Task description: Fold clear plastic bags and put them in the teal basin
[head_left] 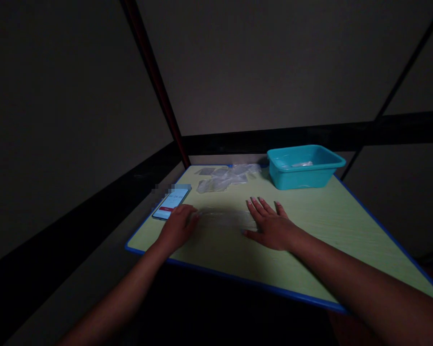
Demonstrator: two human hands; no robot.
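Observation:
A thin, see-through plastic bag (pixel 223 219) lies flat on the table between my two hands. At its left end is my left hand (pixel 177 227), thumb and fingers closed on the edge, though the fingertips are dim. My right hand (pixel 270 226) rests palm down at the bag's right end, fingers spread and touching it. Farther back, several clear plastic bags (pixel 222 180) lie loosely overlapped.
A phone (pixel 171 202) with a lit screen lies by the table's left edge, close to my left hand. At the back right stands a turquoise basin (pixel 303 178) with something whitish inside. The pale green table (pixel 332 230) has a blue rim and stands against dark walls.

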